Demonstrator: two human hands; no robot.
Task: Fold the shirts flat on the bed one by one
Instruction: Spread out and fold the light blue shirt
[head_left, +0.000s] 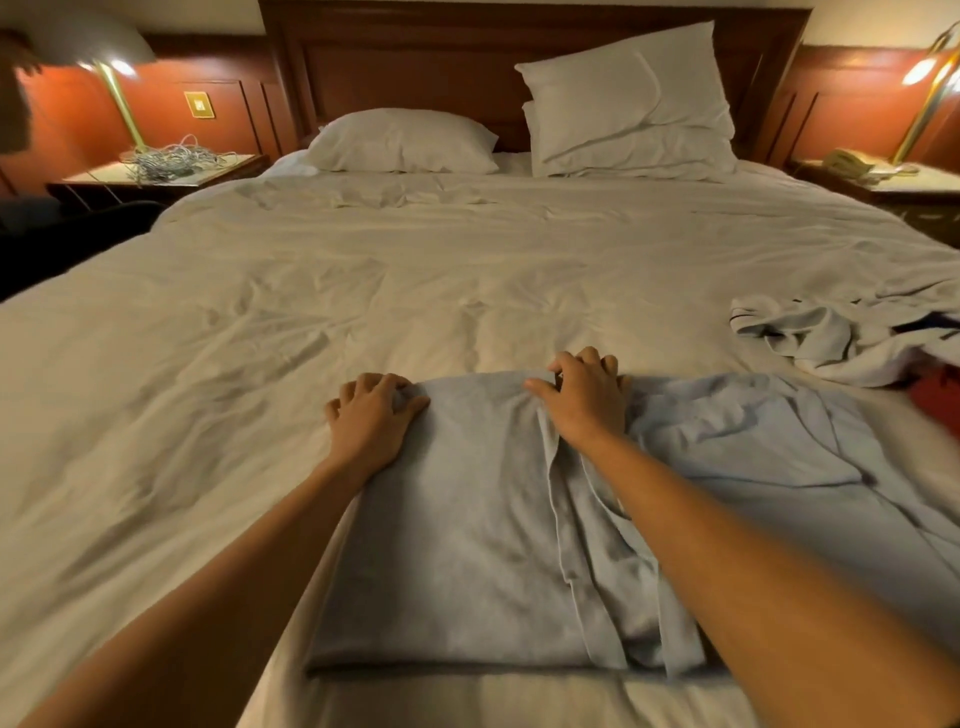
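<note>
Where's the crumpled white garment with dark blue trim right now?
In the head view, the crumpled white garment lies on the right side of the white bed, just beyond the pale blue shirt and beside a red cloth.

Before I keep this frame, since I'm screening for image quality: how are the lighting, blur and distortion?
Head view: dim, warm light from the left lamp and right lamp, both glaring white. Head view: the wide angle splays the bed outward toward the bottom. Head view: the blue shirt reads fairly sharp, with softness toward the corners.
</note>
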